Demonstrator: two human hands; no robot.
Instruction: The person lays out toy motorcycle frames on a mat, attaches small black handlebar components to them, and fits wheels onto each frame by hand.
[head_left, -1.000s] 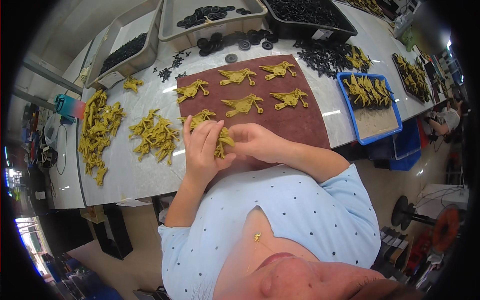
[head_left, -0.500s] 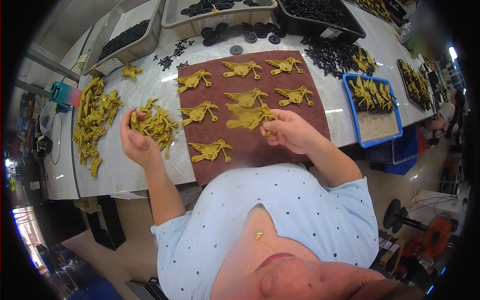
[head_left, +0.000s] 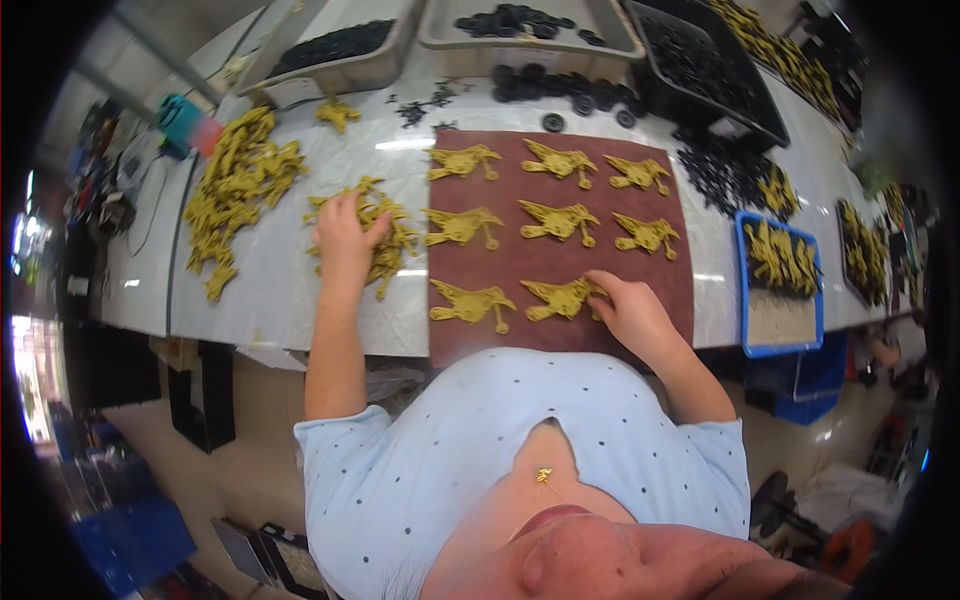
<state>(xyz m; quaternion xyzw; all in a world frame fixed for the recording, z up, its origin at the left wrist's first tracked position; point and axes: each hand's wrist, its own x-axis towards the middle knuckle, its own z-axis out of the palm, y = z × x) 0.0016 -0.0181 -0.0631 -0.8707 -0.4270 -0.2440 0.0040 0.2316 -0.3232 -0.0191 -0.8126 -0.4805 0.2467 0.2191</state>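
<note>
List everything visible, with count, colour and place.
Glossy table: one, pale grey, centre
Rectangular fabric mat: one, dark red, on the table
Irregular plastic-looking parts: eight, yellow, on the mat
Piles of similar parts: two, yellow, left of the mat
Rectangular bins: three, two grey, one black, far side
Round discs: uncounted, black, before the middle bin
Small pieces: uncounted, black, beyond the mat
Rectangular tray: one, blue, right of the mat
Dotted shirt: one, light blue, lower centre
Left hand: one, bare, at the right pile
Right hand: one, bare, at the nearest row's right part
</note>
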